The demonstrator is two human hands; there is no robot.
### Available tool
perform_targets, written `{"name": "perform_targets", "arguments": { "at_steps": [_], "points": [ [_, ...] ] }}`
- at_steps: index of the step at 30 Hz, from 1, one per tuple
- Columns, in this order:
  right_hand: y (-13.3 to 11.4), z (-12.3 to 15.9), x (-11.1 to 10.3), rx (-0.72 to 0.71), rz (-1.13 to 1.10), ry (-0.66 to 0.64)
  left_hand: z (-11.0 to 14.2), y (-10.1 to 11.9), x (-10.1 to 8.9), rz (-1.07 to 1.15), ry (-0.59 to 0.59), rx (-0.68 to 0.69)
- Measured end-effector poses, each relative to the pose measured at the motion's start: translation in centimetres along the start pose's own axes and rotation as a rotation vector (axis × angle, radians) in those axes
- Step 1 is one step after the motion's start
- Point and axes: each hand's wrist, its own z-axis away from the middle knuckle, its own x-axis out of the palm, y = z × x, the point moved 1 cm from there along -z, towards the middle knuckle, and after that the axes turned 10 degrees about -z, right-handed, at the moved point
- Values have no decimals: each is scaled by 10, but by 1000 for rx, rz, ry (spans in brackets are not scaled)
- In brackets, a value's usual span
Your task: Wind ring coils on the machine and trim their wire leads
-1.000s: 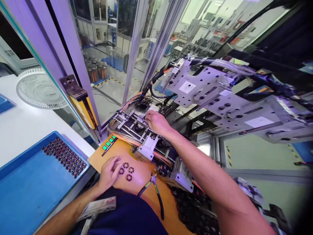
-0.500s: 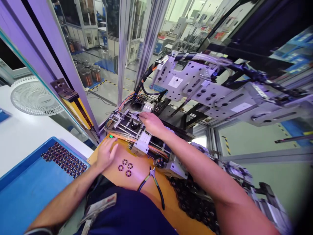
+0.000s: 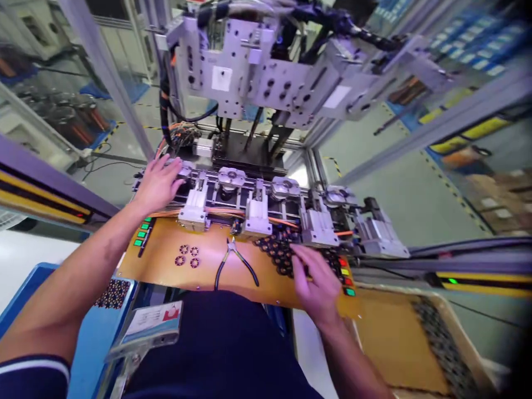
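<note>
My left hand (image 3: 160, 185) reaches over the leftmost fixture (image 3: 185, 168) of the machine, its fingers spread. Whether the palm touches the fixture is hidden. Far to the right, my right hand (image 3: 319, 285) is bent over a pile of black ring-shaped parts (image 3: 277, 252), thumb and fingers curled toward each other. Something dark shows between them, but I cannot make out what it is. Several small dark rings with copper-coloured spots (image 3: 194, 251) lie on the orange panel (image 3: 158, 260). A pair of cutting pliers (image 3: 231, 252) rests between those rings and the pile, its handles apart.
A row of metal fixtures (image 3: 286, 188) runs along the machine beneath a large plate assembly (image 3: 266, 77). Lit green buttons (image 3: 141, 235) are on the left; coloured buttons (image 3: 346, 272) are on the right. A blue tray (image 3: 93, 332) holds small parts. A box (image 3: 390, 327) stands right.
My view has swung right. My right hand has left the leftmost fixture for the black pile. My left hand has moved up from the panel's left side to that fixture.
</note>
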Motion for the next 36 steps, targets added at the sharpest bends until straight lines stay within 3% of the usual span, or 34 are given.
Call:
{"name": "perform_targets", "arguments": {
  "at_steps": [2,4,7,10,13,17,19,22,26,29,32,34,36],
  "points": [
    [19,48,2,90,69,-18,-2,-3,-6,-4,-30,17],
    [33,75,10,153,111,-53,-1,1,-18,30,-4,10],
    [45,88,20,241,125,-97,15,26,-42,154,219,-47],
    [45,86,21,291,78,-108,48,69,-61,369,383,-66],
    [28,77,17,281,-41,-82,81,120,-63,631,193,0],
    [-21,45,13,225,-283,-27,102,177,-52,1075,-366,109],
    [-44,25,14,194,-462,-12,104,192,-49,1315,-507,43],
    [-63,-1,19,187,-734,-29,102,195,-52,1412,-424,-85],
    [-64,-21,27,259,-889,-187,100,181,-58,1171,-141,-44],
    [-56,-47,30,264,-911,-357,102,169,-56,1078,-13,-41],
    [-40,-99,34,46,-760,-460,108,158,-49,1073,21,-152],
    [-22,-143,44,-171,-497,-464,115,150,-43,1054,8,-244],
    [-1,-184,60,-222,-391,-456,122,144,-38,1030,-8,-311]
  ]
}}
